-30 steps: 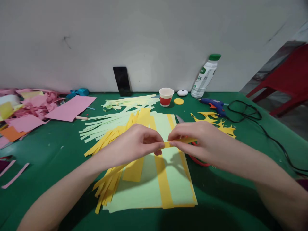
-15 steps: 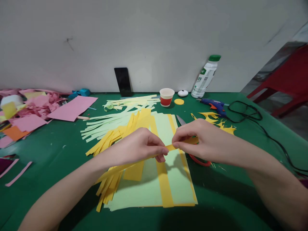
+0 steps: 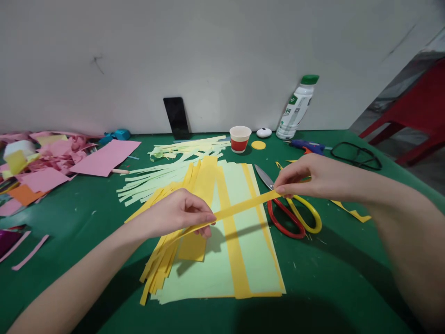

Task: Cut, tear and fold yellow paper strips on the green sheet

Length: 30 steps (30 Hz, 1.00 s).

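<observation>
A yellow paper strip [image 3: 247, 204] stretches between my two hands above the paper pile. My left hand [image 3: 181, 215] pinches it near its middle, and the strip's tail runs on beneath that hand to the lower left. My right hand [image 3: 306, 178] pinches the strip's other side between thumb and fingers. Under them lie pale green sheets [image 3: 259, 260] with wide yellow strips across them. Cut yellow strips [image 3: 162, 260] fan out at the left of the sheets. Scissors [image 3: 285, 222] with red and yellow handles lie beside the sheets, below my right hand.
Pale green strips [image 3: 146, 183] lie behind the yellow ones. Pink paper scraps [image 3: 59, 153] heap at the left. Along the wall stand a phone [image 3: 176, 118], a paper cup [image 3: 239, 139] and a leaning bottle [image 3: 297, 109]. A glue gun [image 3: 308, 146] with a black cord lies at the right.
My hands have moved apart, the left one leftward and the right one rightward and up. More of the strip shows between them, and the scissors' handles have come into view.
</observation>
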Tool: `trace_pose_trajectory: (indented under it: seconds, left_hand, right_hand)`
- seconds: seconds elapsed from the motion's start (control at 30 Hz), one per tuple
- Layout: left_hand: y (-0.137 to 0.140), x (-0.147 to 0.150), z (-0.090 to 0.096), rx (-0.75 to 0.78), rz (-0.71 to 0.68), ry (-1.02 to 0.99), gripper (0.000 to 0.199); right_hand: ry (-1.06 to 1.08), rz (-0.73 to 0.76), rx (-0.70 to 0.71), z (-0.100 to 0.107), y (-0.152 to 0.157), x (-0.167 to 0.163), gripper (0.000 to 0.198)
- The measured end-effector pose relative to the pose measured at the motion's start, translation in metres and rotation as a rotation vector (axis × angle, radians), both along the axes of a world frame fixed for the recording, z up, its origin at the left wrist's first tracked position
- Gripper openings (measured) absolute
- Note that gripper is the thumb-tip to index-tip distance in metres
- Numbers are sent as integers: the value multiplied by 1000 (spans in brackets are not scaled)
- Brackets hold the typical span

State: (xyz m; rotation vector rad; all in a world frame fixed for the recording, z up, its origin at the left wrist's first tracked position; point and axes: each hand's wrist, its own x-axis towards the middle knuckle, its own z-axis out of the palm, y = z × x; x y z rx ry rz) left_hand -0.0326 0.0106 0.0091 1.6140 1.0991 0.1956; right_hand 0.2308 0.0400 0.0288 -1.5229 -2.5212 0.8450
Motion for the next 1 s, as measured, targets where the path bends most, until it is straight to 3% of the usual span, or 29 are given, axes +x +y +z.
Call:
trace_pose_trajectory:
  seconds: [0.13, 0.37, 0.5, 0.73, 0.87, 1.0]
  left_hand:
    - [-4, 6, -2, 72, 5, 58, 29]
    - [-15, 19, -8, 251, -103, 137, 33]
    - [-20, 21, -4, 322, -42, 107, 28]
    - [-12, 11, 9, 304, 119, 83, 22]
    - [-2, 1, 7, 225, 226, 9, 18]
    - [3, -2, 5, 251, 274, 1, 17]
  right_hand:
    - [-19, 58, 24, -3, -6, -4, 27]
    - [205, 175, 4, -17, -34, -49, 21]
    - [244, 110, 10, -19, -40, -60, 19]
    - [218, 6, 172, -8, -36, -47, 13]
    - [195, -66, 176, -3, -26, -30, 12]
    - [162, -87, 186, 0, -20, -16, 17]
